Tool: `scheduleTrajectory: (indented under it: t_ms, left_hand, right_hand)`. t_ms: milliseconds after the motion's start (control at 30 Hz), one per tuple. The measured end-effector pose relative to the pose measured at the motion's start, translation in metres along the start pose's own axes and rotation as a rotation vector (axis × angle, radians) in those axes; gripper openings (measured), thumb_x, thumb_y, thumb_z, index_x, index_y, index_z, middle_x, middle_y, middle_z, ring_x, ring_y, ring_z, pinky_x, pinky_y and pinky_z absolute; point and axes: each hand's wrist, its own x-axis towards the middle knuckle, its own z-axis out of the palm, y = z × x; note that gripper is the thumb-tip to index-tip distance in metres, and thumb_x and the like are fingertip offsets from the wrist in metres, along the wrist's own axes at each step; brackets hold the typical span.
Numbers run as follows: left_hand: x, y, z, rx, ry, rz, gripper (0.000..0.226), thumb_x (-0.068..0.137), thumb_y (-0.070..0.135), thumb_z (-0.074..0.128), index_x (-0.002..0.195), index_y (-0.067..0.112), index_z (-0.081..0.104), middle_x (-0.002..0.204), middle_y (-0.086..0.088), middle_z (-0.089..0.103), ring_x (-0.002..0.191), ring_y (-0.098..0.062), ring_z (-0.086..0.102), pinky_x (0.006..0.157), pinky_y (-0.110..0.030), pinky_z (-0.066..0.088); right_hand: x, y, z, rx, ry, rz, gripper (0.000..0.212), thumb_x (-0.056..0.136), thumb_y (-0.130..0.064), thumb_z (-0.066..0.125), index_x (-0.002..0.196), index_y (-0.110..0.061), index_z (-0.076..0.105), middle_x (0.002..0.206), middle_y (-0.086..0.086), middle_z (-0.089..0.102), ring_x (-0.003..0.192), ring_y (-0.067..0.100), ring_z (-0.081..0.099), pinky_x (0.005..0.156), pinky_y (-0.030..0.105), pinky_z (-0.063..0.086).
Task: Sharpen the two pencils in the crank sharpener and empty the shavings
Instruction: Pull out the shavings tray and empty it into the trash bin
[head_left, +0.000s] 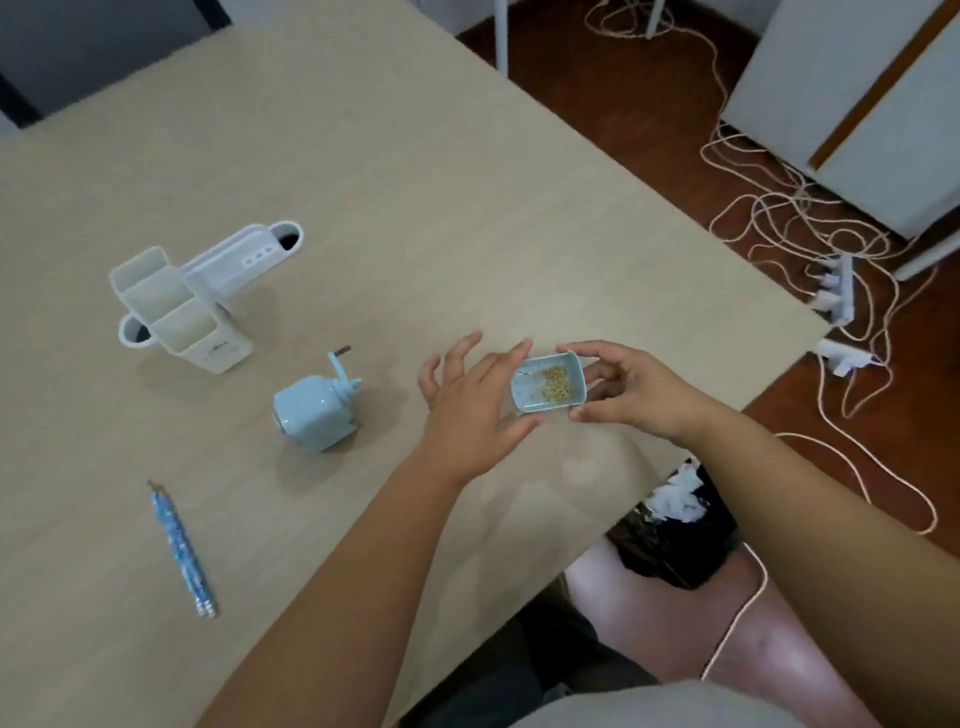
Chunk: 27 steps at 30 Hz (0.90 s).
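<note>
I pinch the shavings tray (548, 387) level in my right hand (631, 392) so nothing spills; left hand (470, 408) steadies its end, fingers spread.

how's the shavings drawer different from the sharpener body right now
The shavings drawer is held above the table between the right hand and the left hand; the sharpener body stands alone on the table, untouched. The drawer is a shallow open tray showing brownish shavings; the body is a closed, rounded block with a crank on it. The drawer looks smaller. Both are the same pale blue plastic.
</note>
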Motion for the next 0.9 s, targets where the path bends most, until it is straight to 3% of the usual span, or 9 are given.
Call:
scheduleTrajectory:
  t_ms: [100,167,233,367,500,567,667,800,900]
  left_hand:
    - [0.016,0.035,0.018,-0.012,-0.074,0.115,0.069,0.08,0.058,0.058,0.141,0.043,0.029,0.135,0.021,0.05,0.144,-0.014,0.009,0.107,-0.042,0.002]
    - [0.026,0.059,0.031,-0.023,-0.123,0.196,0.069,0.08,0.056,0.059,0.141,0.044,0.029,0.137,0.021,0.049,0.144,-0.014,0.01,0.108,-0.045,0.005]
    - [0.036,0.086,0.045,-0.027,-0.17,0.276,0.07,0.081,0.055,0.059,0.142,0.043,0.028,0.139,0.021,0.048,0.144,-0.015,0.011,0.108,-0.047,0.008]
    - [0.052,0.139,0.076,-0.073,-0.28,0.336,0.08,0.08,0.053,0.061,0.147,0.038,0.02,0.149,0.014,0.038,0.145,-0.015,0.014,0.112,-0.046,0.01]
    - [0.063,0.173,0.106,-0.056,-0.358,0.405,0.081,0.085,0.05,0.055,0.15,0.03,0.011,0.159,0.01,0.02,0.147,-0.016,0.013,0.117,-0.045,0.008]
    - [0.066,0.184,0.12,-0.028,-0.362,0.429,0.076,0.09,0.046,0.05,0.151,0.026,0.01,0.16,0.007,0.017,0.148,-0.019,0.013,0.119,-0.045,0.009]
    - [0.066,0.198,0.135,0.034,-0.353,0.451,0.071,0.093,0.044,0.044,0.151,0.023,0.009,0.161,0.005,0.014,0.148,-0.022,0.011,0.119,-0.046,0.011]
    - [0.063,0.202,0.146,0.111,-0.312,0.465,0.069,0.093,0.041,0.042,0.151,0.021,0.011,0.161,0.005,0.013,0.149,-0.023,0.009,0.12,-0.049,0.012]
    - [0.061,0.198,0.153,0.159,-0.322,0.481,0.068,0.093,0.038,0.043,0.151,0.021,0.013,0.161,0.004,0.011,0.149,-0.024,0.006,0.12,-0.051,0.011]
  right_hand:
    - [-0.035,0.026,-0.028,0.234,0.097,0.05,0.058,0.068,-0.022,0.08,0.122,-0.031,0.059,0.105,0.014,0.067,0.095,0.023,0.066,0.088,0.032,0.055]
    - [-0.057,0.047,-0.043,0.396,0.187,0.076,0.066,0.059,-0.039,0.085,0.12,-0.029,0.062,0.11,0.019,0.065,0.098,0.025,0.066,0.081,0.03,0.057]
    - [-0.079,0.069,-0.055,0.514,0.286,0.067,0.074,0.051,-0.042,0.089,0.119,-0.025,0.063,0.108,0.02,0.065,0.095,0.026,0.066,0.076,0.029,0.057]
    - [-0.123,0.11,-0.076,0.667,0.529,0.071,0.073,0.054,-0.034,0.086,0.121,-0.023,0.061,0.097,0.008,0.067,0.084,0.017,0.067,0.073,0.026,0.059]
    - [-0.155,0.153,-0.09,0.777,0.797,0.132,0.048,0.078,-0.007,0.068,0.122,-0.021,0.057,0.091,0.002,0.069,0.077,0.012,0.069,0.069,0.021,0.058]
    - [-0.165,0.176,-0.095,0.787,0.885,0.189,0.038,0.083,-0.005,0.064,0.118,-0.018,0.06,0.092,0.001,0.071,0.08,0.014,0.068,0.076,0.024,0.057]
    - [-0.175,0.211,-0.098,0.783,0.993,0.272,0.037,0.08,-0.004,0.068,0.117,-0.009,0.063,0.105,0.014,0.069,0.091,0.025,0.066,0.089,0.037,0.052]
    - [-0.175,0.239,-0.101,0.717,1.147,0.414,0.036,0.078,0.003,0.069,0.112,-0.007,0.061,0.085,0.003,0.066,0.061,0.004,0.067,0.056,0.015,0.053]
    - [-0.166,0.259,-0.101,0.638,1.23,0.498,0.039,0.076,0.002,0.07,0.114,-0.005,0.059,0.084,0.002,0.064,0.067,0.012,0.062,0.059,0.02,0.05]
